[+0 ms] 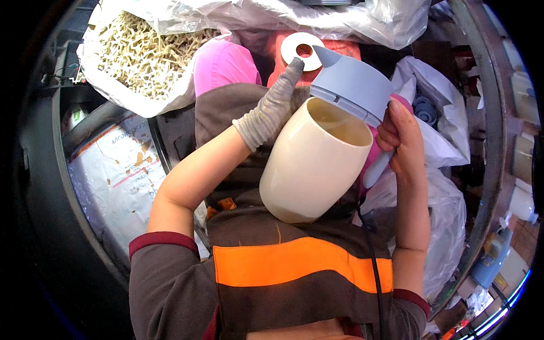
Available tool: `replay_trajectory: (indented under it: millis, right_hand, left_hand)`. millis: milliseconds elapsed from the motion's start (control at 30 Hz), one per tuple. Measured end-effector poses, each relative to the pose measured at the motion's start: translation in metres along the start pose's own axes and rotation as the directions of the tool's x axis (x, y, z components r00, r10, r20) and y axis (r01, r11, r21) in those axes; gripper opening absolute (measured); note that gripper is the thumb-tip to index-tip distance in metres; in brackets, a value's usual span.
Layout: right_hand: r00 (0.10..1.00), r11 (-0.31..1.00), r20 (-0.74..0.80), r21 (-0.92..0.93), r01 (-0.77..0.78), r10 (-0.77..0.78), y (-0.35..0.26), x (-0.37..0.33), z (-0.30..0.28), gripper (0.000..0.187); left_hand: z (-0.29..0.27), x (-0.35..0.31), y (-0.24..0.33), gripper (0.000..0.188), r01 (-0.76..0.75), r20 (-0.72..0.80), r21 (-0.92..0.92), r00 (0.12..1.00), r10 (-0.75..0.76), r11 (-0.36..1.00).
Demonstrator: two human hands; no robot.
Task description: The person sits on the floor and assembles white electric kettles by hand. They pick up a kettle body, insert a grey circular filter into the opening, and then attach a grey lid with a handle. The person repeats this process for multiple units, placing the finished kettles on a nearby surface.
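Observation:
A cream, barrel-shaped jug body (314, 164) leans in my lap, its wide mouth tilted up. Over the mouth sits a grey-blue spouted collar (354, 85), raised at an angle with a gap below it on the near side. My bare right hand (399, 133) is closed around this collar's side, where the grey-blue handle (378, 169) hangs down. My left hand (272, 105), in a grey knit glove, lies along the jug's left side. Its thumb presses on a flat white ring (292, 46) beyond the spout; the other fingers are mostly hidden.
A white sack (150, 59) of pale curled pieces stands at the far left. On the right, a white bag (445, 102) holds dark grey-blue parts, with clear plastic (433, 218) below. A dark cable (374, 266) runs down my front. Printed white packaging (116, 181) lies left.

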State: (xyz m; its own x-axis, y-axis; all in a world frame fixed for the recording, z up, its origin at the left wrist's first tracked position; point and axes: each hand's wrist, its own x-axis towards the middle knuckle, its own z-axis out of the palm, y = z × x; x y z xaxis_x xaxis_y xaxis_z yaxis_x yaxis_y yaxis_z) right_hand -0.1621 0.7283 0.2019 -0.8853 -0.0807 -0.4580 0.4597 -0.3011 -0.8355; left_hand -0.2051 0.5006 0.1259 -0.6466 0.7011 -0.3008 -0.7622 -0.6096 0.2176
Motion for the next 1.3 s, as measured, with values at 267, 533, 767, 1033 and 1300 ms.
replay_trajectory:
  millis: [267, 533, 767, 1033, 1300]
  right_hand:
    - [0.996, 0.965, 0.073, -0.255, 0.062, -0.044, 0.024, 0.025, -0.013, 0.031]
    - [0.987, 0.933, 0.136, -0.336, 0.13, -0.089, 0.038, 0.012, -0.027, 0.029]
    - [0.982, 0.901, 0.156, -0.405, 0.158, -0.102, 0.04, -0.006, -0.025, 0.03]
    - [0.902, 0.912, 0.347, -0.395, -0.107, 0.256, -0.01, -0.009, -0.032, 0.039]
    - [0.952, 0.89, 0.188, -0.434, -0.14, 0.241, -0.026, -0.024, -0.049, 0.034]
  left_hand:
    - [-0.014, -0.007, -0.013, 0.092, -0.073, -0.004, 0.216, 0.997, 0.076, 0.974]
    - [-0.008, -0.023, -0.019, 0.067, -0.02, 0.154, 0.342, 0.988, -0.035, 0.939]
    - [-0.001, -0.029, -0.011, 0.069, -0.034, 0.168, 0.635, 0.981, -0.095, 0.771]
    - [0.025, -0.006, 0.034, 0.059, 0.142, 0.027, 0.715, 0.973, -0.23, 0.685]
    - [-0.009, 0.086, 0.048, 0.086, 0.354, 0.124, 0.479, 0.878, 0.461, -0.803]
